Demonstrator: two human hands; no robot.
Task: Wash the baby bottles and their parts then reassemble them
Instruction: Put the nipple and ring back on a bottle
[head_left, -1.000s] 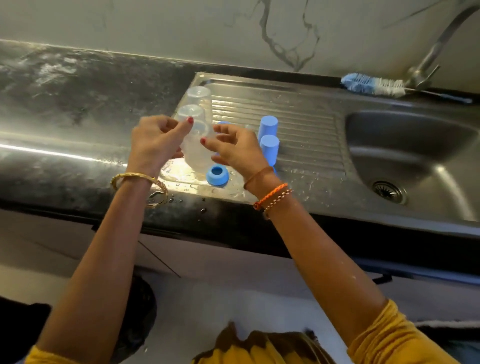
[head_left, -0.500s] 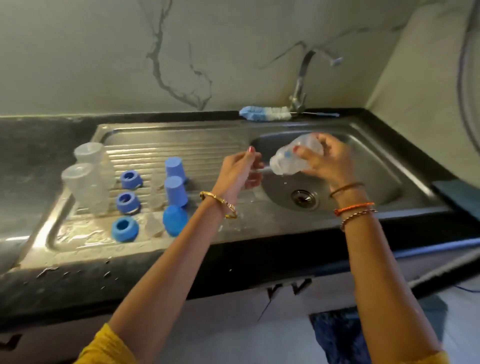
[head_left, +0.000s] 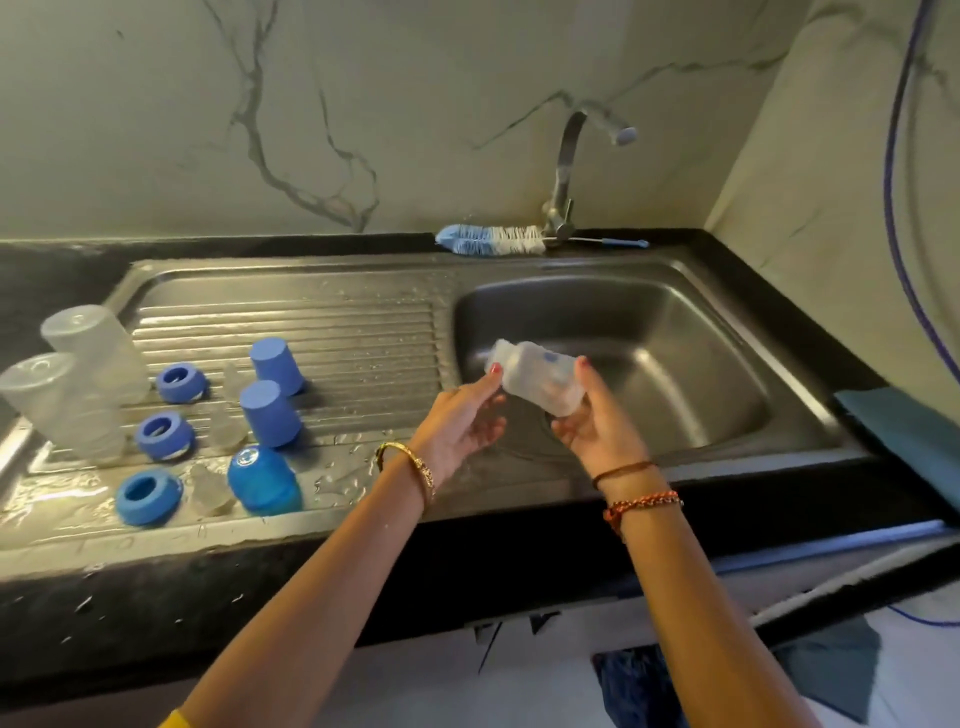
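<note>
Both hands, right hand (head_left: 597, 421) and left hand (head_left: 462, 421), grip one clear plastic baby bottle (head_left: 540, 376) over the steel sink basin (head_left: 675, 364), while washed blue collars (head_left: 165, 434) and caps (head_left: 270, 413) left await reassembly.

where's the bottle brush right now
In the head view the bottle brush lies along the back edge of the sink, right of centre, its wire handle running past the base of the tap, far from both hands.
</note>
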